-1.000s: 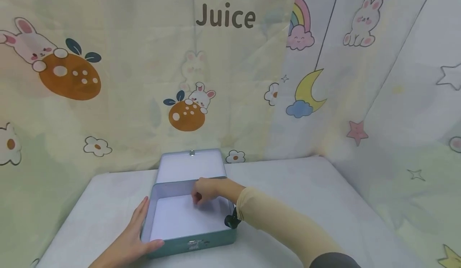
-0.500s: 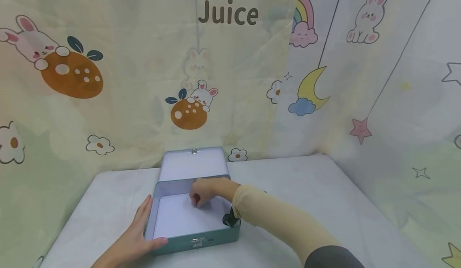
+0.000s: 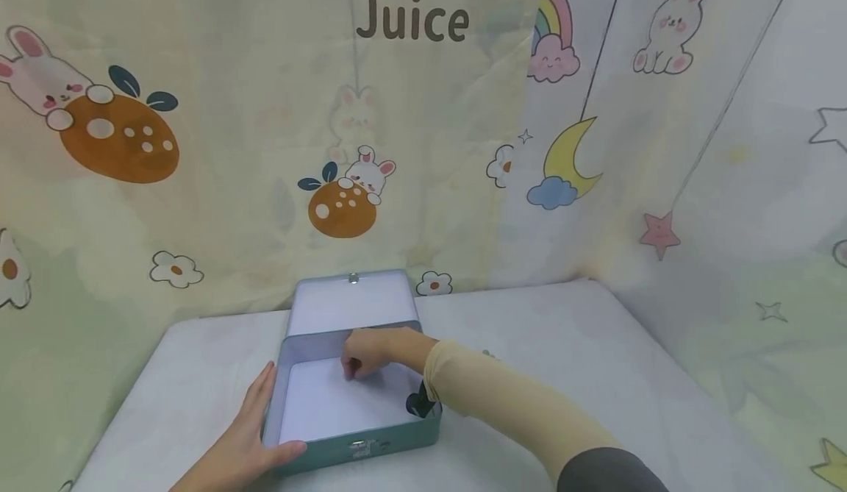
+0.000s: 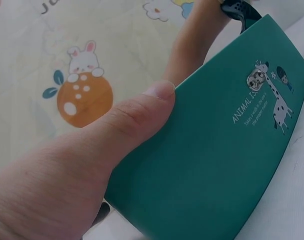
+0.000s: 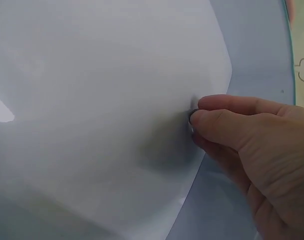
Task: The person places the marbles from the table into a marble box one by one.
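A green tin box (image 3: 360,448) with a pale inside stands on the table, its lid (image 3: 354,304) tipped back at the rear. My left hand (image 3: 248,426) rests against the box's front left corner, fingers straight along the left wall. In the left wrist view its thumb (image 4: 137,117) lies by the top edge of the printed front. My right hand (image 3: 373,352) reaches inside the box, over the floor near the back wall. Between thumb and fingers it pinches a small, dark-edged, rounded thing (image 5: 192,117), mostly hidden by the fingertips.
White cloth covers the table (image 3: 529,323). A curtain (image 3: 245,146) printed with rabbits and oranges hangs behind. Just beyond the right sleeve (image 3: 516,404) lies a small thing (image 3: 489,354), too small to identify. A dark wrist camera (image 3: 420,402) sits close to the box's right wall.
My right hand has shifted a little left inside the box, its fingers still pinched. My left hand stays at the corner. The small thing beyond the sleeve has come into view.
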Available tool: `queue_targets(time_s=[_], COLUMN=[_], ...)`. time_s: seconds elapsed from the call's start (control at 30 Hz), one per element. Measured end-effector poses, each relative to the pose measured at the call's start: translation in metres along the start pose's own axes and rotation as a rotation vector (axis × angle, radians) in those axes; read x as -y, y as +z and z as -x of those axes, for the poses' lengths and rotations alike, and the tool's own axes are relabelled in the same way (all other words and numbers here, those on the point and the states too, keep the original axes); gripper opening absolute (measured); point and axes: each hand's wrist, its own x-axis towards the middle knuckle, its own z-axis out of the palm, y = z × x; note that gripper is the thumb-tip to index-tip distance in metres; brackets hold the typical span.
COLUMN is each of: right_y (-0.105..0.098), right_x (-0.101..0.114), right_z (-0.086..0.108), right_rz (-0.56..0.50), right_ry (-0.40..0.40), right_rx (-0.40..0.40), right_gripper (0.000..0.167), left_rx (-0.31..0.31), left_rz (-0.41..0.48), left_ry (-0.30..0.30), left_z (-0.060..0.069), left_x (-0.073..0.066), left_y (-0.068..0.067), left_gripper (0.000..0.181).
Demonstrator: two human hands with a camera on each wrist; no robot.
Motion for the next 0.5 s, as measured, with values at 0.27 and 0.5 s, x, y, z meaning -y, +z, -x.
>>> queue_targets(time_s=[0.27,0.5], right_y=[-0.0039,-0.0087], right_x=[0.0005,-0.0013], right_z=[-0.0032,0.0001], right_rz=[0.068,-0.004], right_ry=[-0.020,-0.049], right_rx=[-0.019,-0.036], right_gripper=[0.014,0.016], left_rx=[0.009,0.014], left_rz=[0.001,-0.017], left_ry=[-0.045,-0.072], left_z=[-0.0056,-0.0036], left_x=[-0.0023,-0.0026], left_y=[-0.0016,-0.0001], left_gripper=[0.119,0.119])
